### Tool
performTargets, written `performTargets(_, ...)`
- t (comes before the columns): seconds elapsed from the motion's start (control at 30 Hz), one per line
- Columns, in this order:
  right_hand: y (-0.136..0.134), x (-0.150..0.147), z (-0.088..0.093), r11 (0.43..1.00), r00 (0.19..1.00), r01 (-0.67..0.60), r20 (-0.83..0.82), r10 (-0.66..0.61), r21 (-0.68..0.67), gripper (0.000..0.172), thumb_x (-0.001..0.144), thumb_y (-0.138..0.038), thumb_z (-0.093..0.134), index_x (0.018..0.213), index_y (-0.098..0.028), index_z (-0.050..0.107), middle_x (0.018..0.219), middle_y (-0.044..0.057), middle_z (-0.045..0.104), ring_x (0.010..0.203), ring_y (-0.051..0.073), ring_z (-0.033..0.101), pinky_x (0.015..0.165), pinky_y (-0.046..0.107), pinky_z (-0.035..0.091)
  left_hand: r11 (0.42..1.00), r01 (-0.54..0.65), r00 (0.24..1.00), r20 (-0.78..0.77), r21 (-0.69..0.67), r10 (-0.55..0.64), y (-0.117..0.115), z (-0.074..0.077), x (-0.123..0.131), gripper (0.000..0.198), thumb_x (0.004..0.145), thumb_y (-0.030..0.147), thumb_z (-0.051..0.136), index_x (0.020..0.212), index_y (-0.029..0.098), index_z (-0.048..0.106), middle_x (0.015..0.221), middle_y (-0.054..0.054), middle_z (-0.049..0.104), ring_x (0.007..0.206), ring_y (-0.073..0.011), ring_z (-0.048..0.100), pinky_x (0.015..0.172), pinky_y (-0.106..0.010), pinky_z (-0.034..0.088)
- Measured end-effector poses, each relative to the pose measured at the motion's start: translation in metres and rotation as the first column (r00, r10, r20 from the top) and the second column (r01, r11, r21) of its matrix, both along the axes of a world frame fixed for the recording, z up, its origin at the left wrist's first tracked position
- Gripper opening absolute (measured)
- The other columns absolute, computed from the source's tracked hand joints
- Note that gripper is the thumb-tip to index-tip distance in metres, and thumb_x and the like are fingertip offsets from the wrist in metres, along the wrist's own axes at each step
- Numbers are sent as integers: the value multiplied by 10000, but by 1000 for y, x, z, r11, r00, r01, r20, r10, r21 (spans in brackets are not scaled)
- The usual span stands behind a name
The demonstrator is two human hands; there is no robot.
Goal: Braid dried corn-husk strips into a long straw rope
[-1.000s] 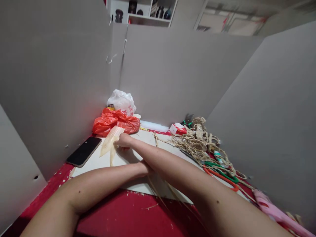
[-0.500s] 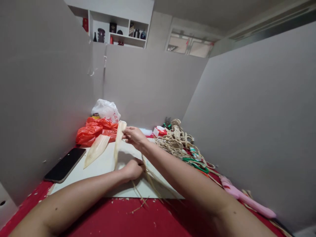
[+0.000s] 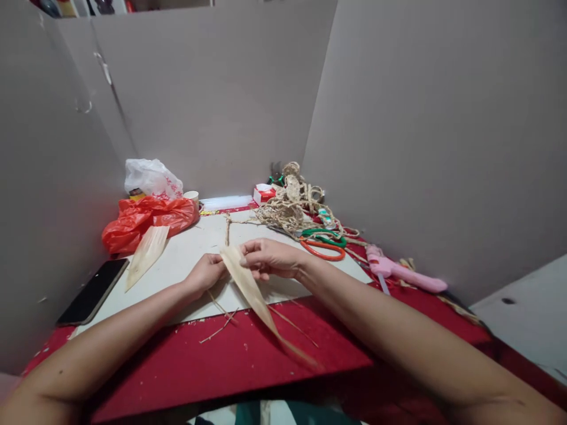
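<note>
We've brought the husk strip (image 3: pixel 248 285) down from upright. Left hand (image 3: pixel 207 273) and right hand (image 3: pixel 271 258) both pinch its wide end over the near edge of the white board (image 3: pixel 190 251), tip trailing toward us. Both hands are on it now.

Bare white board (image 3: pixel 199 248) lies open ahead, hemmed by the orange bag (image 3: pixel 142 219), twine tangle (image 3: pixel 287 206) and scissors (image 3: pixel 325 243).

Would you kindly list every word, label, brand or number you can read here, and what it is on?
Nothing here can be read.
White plastic bag: red print, too blurred to read.
Red-and-white box: markings too small to read.
Phone: dark screen, no text.
Husk strip: no print.
</note>
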State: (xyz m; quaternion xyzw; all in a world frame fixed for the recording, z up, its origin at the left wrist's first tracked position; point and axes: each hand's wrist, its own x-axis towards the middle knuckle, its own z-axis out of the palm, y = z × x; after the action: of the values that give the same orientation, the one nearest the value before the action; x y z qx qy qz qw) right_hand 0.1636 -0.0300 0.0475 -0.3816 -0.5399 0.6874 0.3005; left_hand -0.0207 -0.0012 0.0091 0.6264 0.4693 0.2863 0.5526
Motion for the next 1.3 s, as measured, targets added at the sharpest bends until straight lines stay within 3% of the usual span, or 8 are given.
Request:
performTargets(0.13, -10, -9, -13, 996, 990, -89, 109, 88, 7, 141, 714, -154, 573, 835, -151, 500, 439, -43, 562, 344, 77, 509, 333, 128, 380, 999, -11, 1000, -2, -48, 11, 2, -1, 1, 244, 649, 360, 644, 672, 119, 614, 464, 26, 482, 363, -41, 309, 407, -210, 163)
performTargets(0.23, -15, -12, -19, 998, 987, -63, 152, 60, 13, 44, 767, -154, 510, 767, -161, 466, 396, -41, 540, 316, 77, 485, 321, 126, 355, 995, -33, 999, -4, -95, 33, 1, 6, 2, 235, 685, 358, 616, 658, 126, 590, 423, 55, 396, 329, -28, 232, 378, -214, 110)
performTargets(0.37, -17, -15, -24, 998, 979, -11, 203, -1, 58, 76, 767, -140, 515, 708, -160, 471, 380, -36, 533, 301, 79, 469, 322, 136, 342, 990, -73, 997, 3, -124, 74, -2, 13, 7, 237, 700, 351, 606, 617, 136, 548, 406, 79, 331, 312, -13, 161, 365, -203, 69)
performTargets(0.6, -19, -31, -30, 978, 962, 149, 207, -178, 148, 174, 767, -114, 515, 606, -154, 462, 356, -48, 516, 272, 52, 419, 315, 127, 327, 984, -141, 990, 8, 109, 141, -12, 1, 12, 278, 732, 400, 585, 688, 125, 589, 536, 11, 551, 433, -68, 434, 437, -191, 313)
performTargets(0.8, -20, -36, -31, 977, 965, 153, 192, -180, 146, 208, 773, -124, 499, 567, -145, 473, 385, -24, 553, 282, 60, 447, 308, 136, 351, 946, -196, 979, 4, 257, 202, -12, -5, 11, 293, 754, 405, 566, 661, 128, 580, 542, 22, 529, 472, -69, 422, 469, -188, 329)
performTargets(1.17, -23, -47, -32, 972, 965, 176, 165, -202, 158, 184, 770, -108, 471, 593, -153, 478, 375, -34, 531, 282, 63, 449, 308, 139, 346, 953, -193, 981, 39, 235, 189, -15, -3, 12, 277, 747, 382, 574, 632, 131, 550, 531, 13, 519, 489, -85, 451, 475, -196, 331)
performTargets(1.3, -23, -50, -34, 941, 937, 218, 214, -275, 257, 181, 727, -102, 469, 556, -159, 469, 362, -38, 496, 305, 72, 459, 331, 149, 337, 955, -184, 983, 54, 234, 177, -15, -3, 12, 251, 733, 358, 586, 631, 131, 558, 533, 16, 518, 493, -84, 448, 488, -198, 336)
